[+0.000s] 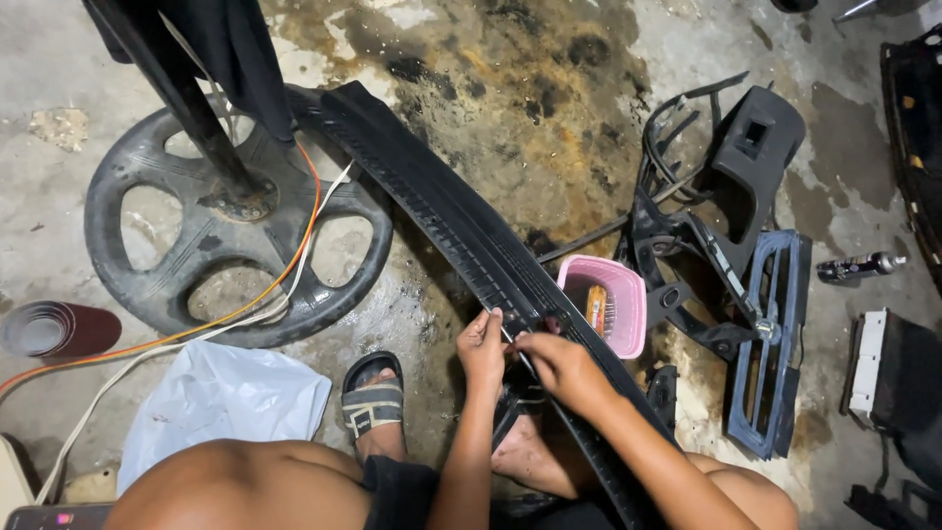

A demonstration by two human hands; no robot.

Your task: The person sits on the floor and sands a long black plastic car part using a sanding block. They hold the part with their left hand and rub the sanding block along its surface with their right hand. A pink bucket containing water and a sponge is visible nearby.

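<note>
1. We look down at a person seated low on a stained concrete floor (pixel 491 79), a long black ribbed plastic trim panel (pixel 461 231) running diagonally from upper left down across the lap.
2. The left hand (pixel 481 345) grips the near edge of the panel, fingers curled over it and pressed together.
3. The right hand (pixel 557 363) pinches a thin, light-coloured tool (pixel 518 351) whose tip meets the panel just beside the left hand; we cannot tell what kind of tool it is.
4. A pink plastic basket (pixel 603 304) holding small items sits just beside the panel on its far side.
5. Beyond the basket lie other black interior trim pieces (pixel 731 196) and a blue slatted grille (pixel 770 339); a small spray can (pixel 862 266) lies further right.
6. At left stands a round black spoked base (pixel 231 221) carrying an upright post, with orange and white cables (pixel 245 309) crossing it; a white plastic bag (pixel 221 397) lies near a sandalled foot (pixel 375 400).
7. Progress, as judged: work is confined to one spot near the panel's lower part; the panel shows no finished or altered section we can distinguish, so most appears left.
</note>
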